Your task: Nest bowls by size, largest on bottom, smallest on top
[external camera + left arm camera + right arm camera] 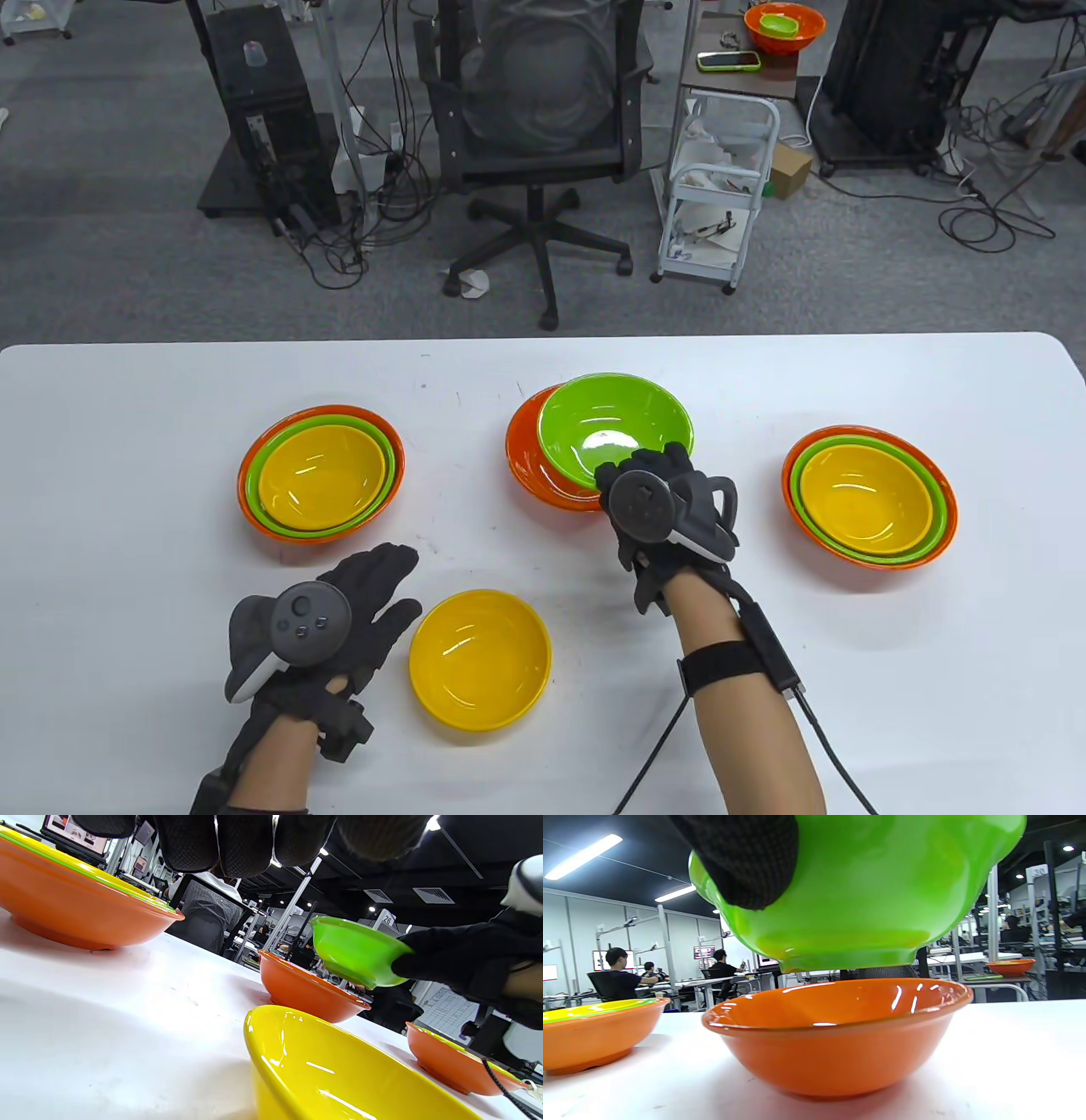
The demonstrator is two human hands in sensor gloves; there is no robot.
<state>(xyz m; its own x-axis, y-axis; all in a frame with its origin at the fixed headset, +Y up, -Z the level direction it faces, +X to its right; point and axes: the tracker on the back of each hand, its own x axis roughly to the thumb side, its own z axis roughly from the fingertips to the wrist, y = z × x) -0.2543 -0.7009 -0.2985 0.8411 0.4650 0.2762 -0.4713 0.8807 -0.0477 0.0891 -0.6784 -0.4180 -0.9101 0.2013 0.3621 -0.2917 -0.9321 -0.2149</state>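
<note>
My right hand (649, 488) grips the near rim of a green bowl (615, 429) and holds it in the air just above an orange bowl (530, 463) at the table's middle. The right wrist view shows the green bowl (865, 891) clear of the orange bowl (840, 1035), tilted. The left wrist view shows the same pair, the green bowl (356, 952) over the orange bowl (307, 988). A single yellow bowl (479, 658) sits at the front, also close up in the left wrist view (339, 1077). My left hand (352, 607) lies open and empty just left of it.
A finished stack of orange, green and yellow bowls (321, 471) stands at the left. A second such stack (870, 497) stands at the right. The white table (127, 399) ends at its far edge, with a chair and carts beyond.
</note>
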